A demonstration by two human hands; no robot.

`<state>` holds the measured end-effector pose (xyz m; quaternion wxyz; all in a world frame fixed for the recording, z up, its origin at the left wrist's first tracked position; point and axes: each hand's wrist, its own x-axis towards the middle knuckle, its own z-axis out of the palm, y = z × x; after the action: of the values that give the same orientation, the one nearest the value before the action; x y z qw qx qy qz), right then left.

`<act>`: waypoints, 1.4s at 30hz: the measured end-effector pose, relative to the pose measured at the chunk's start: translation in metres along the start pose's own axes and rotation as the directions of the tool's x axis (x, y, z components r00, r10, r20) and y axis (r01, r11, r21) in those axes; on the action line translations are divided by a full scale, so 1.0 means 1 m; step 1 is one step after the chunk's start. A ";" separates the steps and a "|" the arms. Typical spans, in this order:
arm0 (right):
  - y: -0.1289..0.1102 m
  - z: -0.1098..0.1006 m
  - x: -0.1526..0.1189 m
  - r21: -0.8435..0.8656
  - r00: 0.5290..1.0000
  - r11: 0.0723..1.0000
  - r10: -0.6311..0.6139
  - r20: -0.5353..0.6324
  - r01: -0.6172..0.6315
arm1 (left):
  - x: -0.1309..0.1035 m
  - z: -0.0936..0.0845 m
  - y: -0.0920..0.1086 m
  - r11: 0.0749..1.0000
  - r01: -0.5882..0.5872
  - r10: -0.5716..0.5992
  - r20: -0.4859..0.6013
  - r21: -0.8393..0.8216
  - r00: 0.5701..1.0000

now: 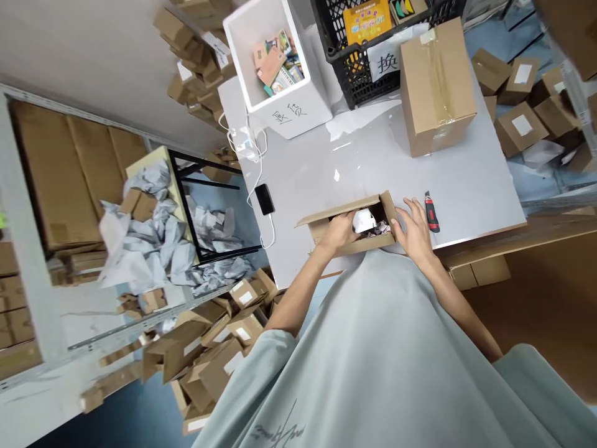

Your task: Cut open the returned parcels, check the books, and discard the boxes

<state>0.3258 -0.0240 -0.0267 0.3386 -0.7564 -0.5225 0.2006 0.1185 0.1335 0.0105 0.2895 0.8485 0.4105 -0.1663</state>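
Observation:
An opened cardboard box (321, 231) lies at the near edge of the table, its flaps raised. My left hand (339, 233) reaches into it, thumb and fingers closed at the side of a white, paper-like object (364, 220); some fingertips are hidden. Crumpled printed paper (381, 228) shows inside, beside that object. At the box's right end is my right hand (414, 229), fingers spread and thumb side against the end flap. Just right of this hand lies a red and black utility knife (431, 213).
A taped carton (436, 87) stands at the table's right, beside a black crate (352, 81) of books. A white foam bin (291, 115) holds small packets. A black phone (264, 199) with a white cable lies left. Several cartons (219, 373) are piled on the floor.

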 end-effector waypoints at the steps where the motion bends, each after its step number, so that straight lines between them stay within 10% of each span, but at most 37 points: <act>1: 0.001 0.000 -0.001 0.006 1.000 1.000 -0.009 -0.001 0.009 | -0.014 -0.002 -0.005 0.999 0.003 -0.006 -0.063 -0.042 0.998; 12: -0.013 -0.003 0.004 0.005 0.993 1.000 -0.027 0.111 0.027 | -0.185 -0.069 -0.022 0.845 -0.194 -0.191 -0.619 -0.499 0.762; 19: -0.053 -0.020 0.014 0.259 0.999 0.965 0.024 0.045 -0.034 | -0.205 -0.057 -0.059 0.565 -0.463 -0.394 -0.716 -0.683 0.576; 25: -0.107 -0.018 0.017 0.672 0.925 0.702 -0.049 0.377 -0.236 | -0.192 -0.030 -0.080 0.118 -0.542 -0.428 -0.535 -0.832 0.729; 29: -0.137 -0.009 0.006 0.695 0.951 0.691 -0.040 0.308 -0.196 | -0.189 -0.012 -0.080 -0.034 -0.461 -0.425 -0.405 -0.887 0.810; 35: -0.151 0.010 -0.019 0.691 0.987 0.711 0.032 0.155 -0.132 | -0.190 0.001 -0.089 -0.161 -0.472 -0.465 -0.356 -0.867 0.811; 42: -0.176 0.013 -0.032 0.517 0.987 0.847 -0.158 0.023 0.123 | -0.182 0.014 -0.106 -0.466 -0.340 -0.323 -0.201 -0.817 0.925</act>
<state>0.1898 -0.0103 0.0898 0.5250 -0.5912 -0.5145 0.3317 -0.0773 0.0679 0.0565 0.7870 0.1945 0.3877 0.4386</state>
